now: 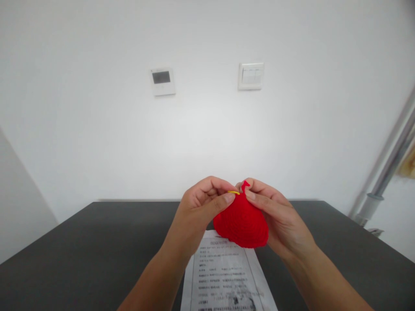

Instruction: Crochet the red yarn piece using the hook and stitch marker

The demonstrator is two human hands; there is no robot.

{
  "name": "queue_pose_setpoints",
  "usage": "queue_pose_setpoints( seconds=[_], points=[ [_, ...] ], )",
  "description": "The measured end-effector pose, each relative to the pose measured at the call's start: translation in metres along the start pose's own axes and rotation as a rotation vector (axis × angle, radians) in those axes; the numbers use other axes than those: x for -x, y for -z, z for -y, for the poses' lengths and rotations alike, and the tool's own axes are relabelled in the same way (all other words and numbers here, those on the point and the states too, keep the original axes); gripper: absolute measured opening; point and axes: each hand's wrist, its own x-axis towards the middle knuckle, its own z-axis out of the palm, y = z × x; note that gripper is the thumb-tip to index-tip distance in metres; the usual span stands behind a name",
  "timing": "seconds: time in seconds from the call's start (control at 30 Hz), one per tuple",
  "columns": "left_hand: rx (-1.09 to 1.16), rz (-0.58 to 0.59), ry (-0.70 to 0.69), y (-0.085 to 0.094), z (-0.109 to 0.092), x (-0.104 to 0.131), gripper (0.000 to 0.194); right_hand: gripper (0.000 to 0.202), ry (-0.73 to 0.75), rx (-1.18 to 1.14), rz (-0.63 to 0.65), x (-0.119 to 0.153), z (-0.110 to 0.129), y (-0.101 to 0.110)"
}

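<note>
Between my two hands hangs a red crocheted piece (243,222), rounded and wide at the bottom, held up above the table. My left hand (205,203) pinches its upper left edge between thumb and forefinger. A small thin yellow piece (233,192), perhaps a stitch marker, shows at those fingertips. My right hand (275,207) grips the top right edge, thumb in front and the other fingers behind. A short red tip (245,185) sticks up by the right thumb. The fingers behind the red piece are partly hidden.
A printed sheet of paper (223,276) lies on the dark table (106,250) below my hands. On the white wall behind are a thermostat panel (162,82) and a light switch (250,76). A grey pipe (389,172) stands at the right.
</note>
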Motion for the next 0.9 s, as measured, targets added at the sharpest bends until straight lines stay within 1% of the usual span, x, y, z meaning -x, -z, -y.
queue_pose_setpoints(
  seconds=[0.17,0.33,0.57,0.9],
  points=[
    [0.053,-0.005,0.032,-0.002,-0.0015,-0.0003,0.008,0.024,-0.014,-0.021,-0.009,-0.0004,0.0011,-0.0015],
    [0.142,-0.014,0.049,-0.0028,0.0002,-0.0015,0.013,0.025,-0.019,-0.037,-0.006,-0.0007,0.0004,0.0],
    [0.199,-0.025,0.029,-0.0021,0.0013,-0.0015,0.016,0.026,-0.035,-0.079,0.002,-0.0023,-0.002,0.0015],
    [0.221,0.013,-0.01,0.0002,0.0039,-0.0016,0.014,0.026,-0.035,-0.106,0.013,-0.0032,-0.002,0.0001]
  ],
)
